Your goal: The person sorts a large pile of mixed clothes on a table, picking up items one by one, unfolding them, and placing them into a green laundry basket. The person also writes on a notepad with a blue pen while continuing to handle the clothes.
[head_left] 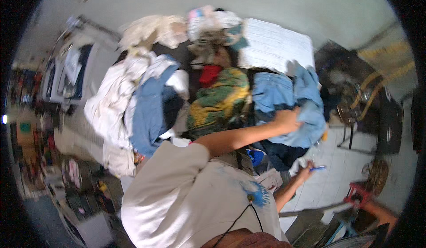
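My left hand (288,119) reaches across my body to a light blue garment (309,114). Its fingers look curled against the cloth, but blur hides whether they grip it. In my right hand (304,172), lower on the right, is a slim blue pen-like object (318,168). A whitish piece (297,164) shows beside that hand; whether it is held is unclear. Beneath the light blue garment lies dark navy cloth (283,154). Another folded light blue cloth (273,89) sits just left of it.
Heaped clothes spread ahead: a green and yellow patterned cloth (219,101), blue denim-like cloth (148,104) and white cloth (113,101). A white flat slab or stack (278,45) lies behind. A dark sewing-machine-like object (349,91) stands right, above a red stool (357,194).
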The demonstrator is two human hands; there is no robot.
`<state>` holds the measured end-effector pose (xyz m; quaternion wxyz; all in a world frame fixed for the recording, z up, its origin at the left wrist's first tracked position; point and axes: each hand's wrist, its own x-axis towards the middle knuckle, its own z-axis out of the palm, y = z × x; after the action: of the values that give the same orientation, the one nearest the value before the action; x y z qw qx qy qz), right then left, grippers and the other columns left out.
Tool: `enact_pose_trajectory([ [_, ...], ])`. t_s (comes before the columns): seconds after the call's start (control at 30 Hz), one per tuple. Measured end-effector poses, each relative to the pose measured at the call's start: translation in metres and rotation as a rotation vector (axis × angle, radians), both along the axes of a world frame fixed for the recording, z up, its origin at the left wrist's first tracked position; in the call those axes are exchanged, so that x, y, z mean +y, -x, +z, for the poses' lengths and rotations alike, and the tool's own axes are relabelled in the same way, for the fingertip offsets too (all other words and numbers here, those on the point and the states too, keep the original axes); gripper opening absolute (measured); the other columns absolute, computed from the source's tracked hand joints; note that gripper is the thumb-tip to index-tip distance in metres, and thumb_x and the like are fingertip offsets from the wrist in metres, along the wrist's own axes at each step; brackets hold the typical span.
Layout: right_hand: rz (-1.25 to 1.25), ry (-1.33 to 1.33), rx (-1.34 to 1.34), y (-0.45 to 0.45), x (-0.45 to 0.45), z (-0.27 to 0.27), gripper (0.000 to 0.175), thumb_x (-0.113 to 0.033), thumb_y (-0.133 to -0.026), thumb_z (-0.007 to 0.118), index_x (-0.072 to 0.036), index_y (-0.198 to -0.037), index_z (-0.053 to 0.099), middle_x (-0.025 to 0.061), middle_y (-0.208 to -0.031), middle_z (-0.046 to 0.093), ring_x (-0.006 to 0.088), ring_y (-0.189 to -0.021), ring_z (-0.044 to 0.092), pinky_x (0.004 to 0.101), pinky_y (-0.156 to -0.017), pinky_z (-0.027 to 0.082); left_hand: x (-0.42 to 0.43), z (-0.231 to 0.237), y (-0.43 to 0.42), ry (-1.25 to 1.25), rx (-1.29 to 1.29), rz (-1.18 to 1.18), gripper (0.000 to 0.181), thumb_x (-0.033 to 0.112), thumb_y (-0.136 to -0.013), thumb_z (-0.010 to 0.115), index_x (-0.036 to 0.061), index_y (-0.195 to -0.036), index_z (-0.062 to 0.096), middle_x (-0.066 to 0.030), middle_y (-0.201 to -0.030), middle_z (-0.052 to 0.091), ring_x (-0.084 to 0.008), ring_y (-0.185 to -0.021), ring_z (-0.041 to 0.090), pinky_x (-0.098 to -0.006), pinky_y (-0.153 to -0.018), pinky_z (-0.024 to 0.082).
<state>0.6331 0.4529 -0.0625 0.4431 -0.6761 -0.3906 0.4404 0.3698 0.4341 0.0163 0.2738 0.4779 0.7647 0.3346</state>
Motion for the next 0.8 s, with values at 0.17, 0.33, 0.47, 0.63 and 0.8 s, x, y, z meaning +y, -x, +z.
enact_pose_trajectory([
  [0.17, 0.445, -0.752, -0.401, 0.111, -0.044, 0.151, 0.046, -0.001, -0.084, 0.039, -0.003, -0.131, 0.041, 0.014, -0.133, 0.043, 0.0272, -0.116, 0.047, 0.0336, -0.082, 0.048, -0.003, 0.005, 0.015, 0.061, -0.152, -0.412, 0.102, 0.057, -0.068, 0.064, -0.013, -0.13, 0.023, -0.033, -0.117, 0.048, -0.0426, -0.109, 0.049, -0.0435, -0.091, 0.042],
  [0.33, 0.854, -0.534, -1.173, 0.136, -0.005, 0.089, 0.069, 0.003, -0.066, 0.042, -0.011, -0.134, 0.04, 0.0195, -0.139, 0.034, 0.0345, -0.117, 0.047, 0.0372, -0.088, 0.043, -0.129, -0.01, 0.084, -0.4, -0.245, -0.417, 0.074, 0.042, -0.079, 0.06, -0.0076, -0.127, 0.034, -0.0294, -0.125, 0.041, -0.0371, -0.117, 0.043, -0.0399, -0.098, 0.035],
  [0.47, 0.897, -0.658, -1.262, 0.082, 0.094, 0.029, 0.069, -0.001, -0.066, 0.045, -0.01, -0.134, 0.039, 0.025, -0.139, 0.03, 0.0377, -0.116, 0.046, 0.0379, -0.092, 0.041, -0.279, -0.035, 0.211, -0.534, 0.137, 0.316, 0.033, 0.017, -0.076, 0.062, -0.0006, -0.102, 0.055, -0.0202, -0.097, 0.055, -0.0327, -0.092, 0.054, -0.0417, -0.076, 0.044],
  [0.63, 0.727, -0.933, -0.981, 0.19, -0.08, 0.137, 0.062, 0.005, -0.068, 0.043, -0.004, -0.129, 0.042, 0.0258, -0.131, 0.038, 0.037, -0.119, 0.041, 0.0409, -0.097, 0.036, -0.535, -0.023, 0.336, 0.071, 1.165, 1.104, 0.056, 0.036, -0.079, 0.059, 0.0062, -0.125, 0.047, -0.0187, -0.134, 0.036, -0.0362, -0.126, 0.029, -0.0649, -0.099, 0.01],
  [0.8, 1.122, -0.676, -0.449, 0.266, -0.199, 0.083, 0.034, -0.007, -0.083, 0.051, -0.003, -0.117, 0.054, 0.0143, -0.098, 0.064, 0.0202, -0.091, 0.058, 0.031, -0.081, 0.043, -0.61, 0.036, 0.322, 0.159, 0.909, 1.15, 0.057, 0.039, -0.079, 0.06, 0.0091, -0.125, 0.048, -0.0162, -0.137, 0.032, -0.035, -0.128, 0.027, -0.0695, -0.096, 0.006],
])
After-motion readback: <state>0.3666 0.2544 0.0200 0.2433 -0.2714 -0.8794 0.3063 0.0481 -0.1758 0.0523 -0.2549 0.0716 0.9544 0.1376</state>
